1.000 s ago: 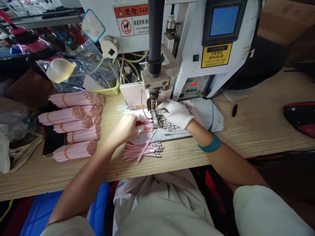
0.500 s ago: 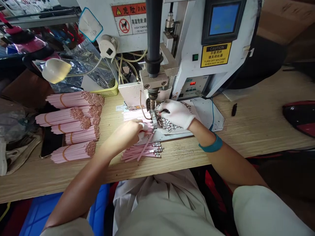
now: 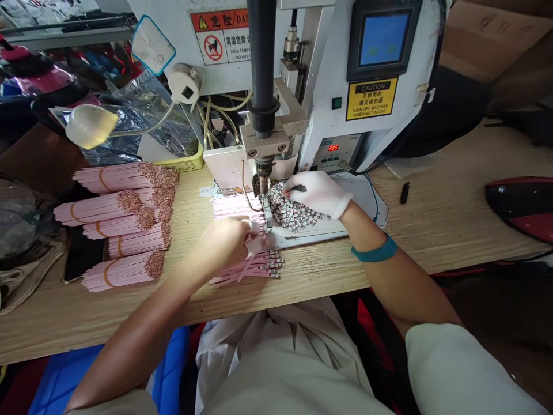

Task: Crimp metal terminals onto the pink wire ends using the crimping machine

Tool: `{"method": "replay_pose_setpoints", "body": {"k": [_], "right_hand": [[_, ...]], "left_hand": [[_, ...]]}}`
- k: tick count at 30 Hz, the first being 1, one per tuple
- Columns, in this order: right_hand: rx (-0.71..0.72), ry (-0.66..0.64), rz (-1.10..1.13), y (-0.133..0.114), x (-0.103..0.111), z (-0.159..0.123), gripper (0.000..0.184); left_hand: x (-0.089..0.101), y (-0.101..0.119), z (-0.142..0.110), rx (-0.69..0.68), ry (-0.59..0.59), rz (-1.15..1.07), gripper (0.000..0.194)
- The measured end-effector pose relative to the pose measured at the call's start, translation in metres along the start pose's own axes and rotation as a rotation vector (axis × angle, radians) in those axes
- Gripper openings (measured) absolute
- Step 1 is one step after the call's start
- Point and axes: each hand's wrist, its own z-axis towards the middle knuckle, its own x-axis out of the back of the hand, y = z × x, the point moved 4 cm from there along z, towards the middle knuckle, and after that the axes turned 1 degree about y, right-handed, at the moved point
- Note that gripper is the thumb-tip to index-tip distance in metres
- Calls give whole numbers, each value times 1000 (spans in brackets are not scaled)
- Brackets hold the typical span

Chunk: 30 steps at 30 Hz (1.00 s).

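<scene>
My left hand (image 3: pixel 233 241), with white covers on some fingertips, is closed on a pink wire (image 3: pixel 261 241) at the front of the machine's small metal block (image 3: pixel 268 214). To the right, my right hand (image 3: pixel 318 195) wears a white glove and hovers low at the pile of small metal-and-white connectors (image 3: pixel 298 214). Its thumb and forefinger curve together in a pinch; whatever is between the tips is too small to make out. Over the block stands the machine's hot tip (image 3: pixel 264 173). Pink wires with connectors on their ends (image 3: pixel 248 270) lie below my left hand.
Several banded bundles of pink wires (image 3: pixel 116 271) are stacked on the left of the table. Behind stands the white machine with a blue screen (image 3: pixel 384 39) and a red-digit controller (image 3: pixel 334 151). A lamp (image 3: pixel 91 125) leans in from the left. A black piece (image 3: pixel 404 193) lies at right.
My right hand has drawn slightly right, away from the metal block, over the connectors. My left hand has shifted a little downward beside the block. The whole view has moved slightly.
</scene>
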Motion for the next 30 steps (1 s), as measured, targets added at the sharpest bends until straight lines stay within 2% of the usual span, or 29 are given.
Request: {"method": "replay_pose_setpoints", "body": {"k": [2,4,8,10,11,13,16,17,19,22,26,30], "right_hand": [[0,-45,3,1,2,-1,18],[4,-71,10,-2,1,-1,19],[5,-34,-27,-11,-3,-2,19],[9,-12,-48,-14,-4,-2,18],[12,7,-51,-14,-4,-2,18],[24,49,-40,-14,-2,-1,19],[24,48,-45,-12,-1,-1,19],[14,22,-60,-12,-2,-1,18],[-5,-35,-80,-11,-6,-1,17],[16,-79,-53,-12,-14,0,15],[40,-74,-32,-11,-20,1,16],[-27,-23,108,-14,-12,-1,12]], "left_hand": [[-5,6,-2,-9,-83,-9,19],[-7,9,-5,-16,-116,-38,19],[-6,4,-8,-34,-213,-135,17],[-2,-4,-8,-15,-221,-200,15],[2,-8,-6,7,-176,-237,11],[13,-19,-3,67,5,-280,3],[27,-31,0,112,313,-271,17],[29,-34,0,119,369,-256,21],[27,-36,1,141,401,-223,28],[17,-35,4,144,291,-186,28],[2,-32,10,131,91,-186,10],[-1,-31,13,80,51,-250,10]]}}
